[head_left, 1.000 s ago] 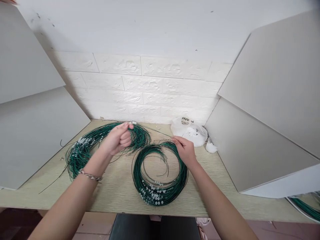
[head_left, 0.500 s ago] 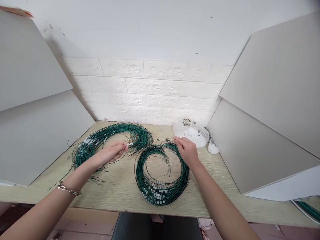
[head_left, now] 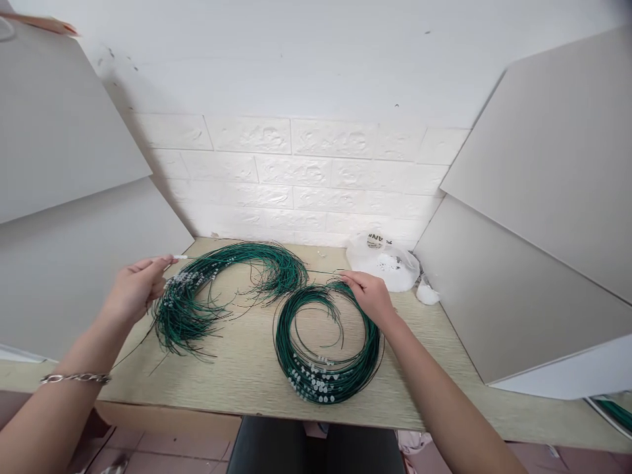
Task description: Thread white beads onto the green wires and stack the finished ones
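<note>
My left hand (head_left: 141,286) is closed in a pinch around small white beads (head_left: 180,257) on a green wire. That wire stretches across to my right hand (head_left: 366,294), whose thumb and fingers pinch its other end. Below and beside my left hand lies a loose, curved bundle of green wires (head_left: 237,253) with many white beads at its left part. Under my right hand rests a round coil of green wires (head_left: 366,362), with white beads (head_left: 316,380) gathered along its near side. A chain bracelet (head_left: 74,378) circles my left wrist.
A clear plastic bag (head_left: 378,263) of small white pieces stands by the wall, with a small white cup-like container (head_left: 427,293) beside it. Pale panels (head_left: 533,263) enclose the table (head_left: 237,382) at left and right. More green wire (head_left: 615,411) shows at far right.
My left hand has moved left, away from my right hand, carrying the white beads along the wire. My right hand stays near the top of the round coil. The view has shifted slightly.
</note>
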Motion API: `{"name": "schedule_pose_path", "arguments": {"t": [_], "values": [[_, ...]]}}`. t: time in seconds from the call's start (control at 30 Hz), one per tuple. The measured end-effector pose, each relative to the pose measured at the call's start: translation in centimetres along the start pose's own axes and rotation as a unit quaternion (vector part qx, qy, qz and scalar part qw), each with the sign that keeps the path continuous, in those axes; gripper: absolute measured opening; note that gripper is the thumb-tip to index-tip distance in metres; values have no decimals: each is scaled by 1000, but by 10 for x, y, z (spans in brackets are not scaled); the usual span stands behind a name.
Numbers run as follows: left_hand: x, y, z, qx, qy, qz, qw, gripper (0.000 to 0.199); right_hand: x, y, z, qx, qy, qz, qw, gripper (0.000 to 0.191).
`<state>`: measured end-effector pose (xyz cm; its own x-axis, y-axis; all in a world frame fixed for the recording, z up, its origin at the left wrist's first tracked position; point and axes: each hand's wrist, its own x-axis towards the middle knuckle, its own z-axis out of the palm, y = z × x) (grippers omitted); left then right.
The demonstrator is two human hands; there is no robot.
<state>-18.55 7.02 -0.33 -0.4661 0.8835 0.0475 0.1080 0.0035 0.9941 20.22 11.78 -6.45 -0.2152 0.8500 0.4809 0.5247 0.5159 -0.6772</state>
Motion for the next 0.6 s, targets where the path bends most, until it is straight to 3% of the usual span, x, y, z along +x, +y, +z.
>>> {"name": "schedule_pose_path", "arguments": {"t": [0.17,0.37,0.6], "values": [[3,-5,-14,-12,39,-3,999,19,5,5,9,-23,-35,-5,999,26],[7,-10,-22,-43,-11,-35,998,13,7,20,12,-140,-95,34,985,27],[8,9,-28,-87,29,36,995,9,5,22,15,-228,-103,4,968,27]]}}
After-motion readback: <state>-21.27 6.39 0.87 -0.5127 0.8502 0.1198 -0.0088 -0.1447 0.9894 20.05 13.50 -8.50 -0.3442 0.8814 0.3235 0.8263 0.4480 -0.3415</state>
